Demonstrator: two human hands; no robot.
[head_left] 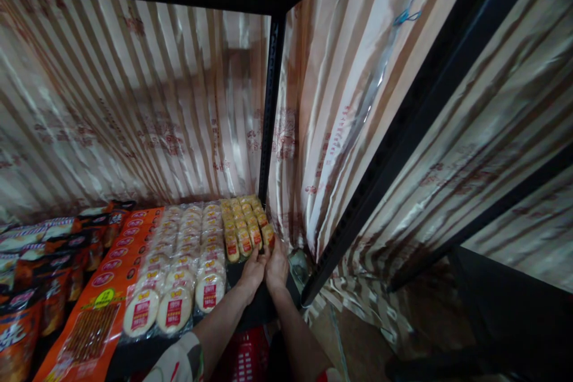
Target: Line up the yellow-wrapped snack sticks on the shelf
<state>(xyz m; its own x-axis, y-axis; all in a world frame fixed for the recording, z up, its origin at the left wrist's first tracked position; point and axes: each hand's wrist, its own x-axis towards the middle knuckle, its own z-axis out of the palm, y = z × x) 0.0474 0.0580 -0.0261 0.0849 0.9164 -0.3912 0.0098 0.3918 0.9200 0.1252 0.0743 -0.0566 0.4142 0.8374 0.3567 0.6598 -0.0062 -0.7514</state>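
Note:
Both my hands reach to the right end of a dark shelf [250, 309]. My left hand [254, 271] has its fingers at the front of the small yellow snack packs [243, 224], which stand in rows. Close beside it, my right hand [276, 265] is at the right side of one small yellow snack pack [268, 235] at the row's front corner. The fingers of both hands curl around this pack, and their tips are partly hidden. Left of the yellow packs lie rows of round white crackers in clear wrap [175, 309].
An orange bag of stick snacks [92, 334] and several orange and black snack bags [56, 286] fill the shelf's left. Black metal posts [272, 107] [380, 179] frame the shelf. Striped plastic sheeting [134, 101] hangs behind. A red basket [245, 358] is below.

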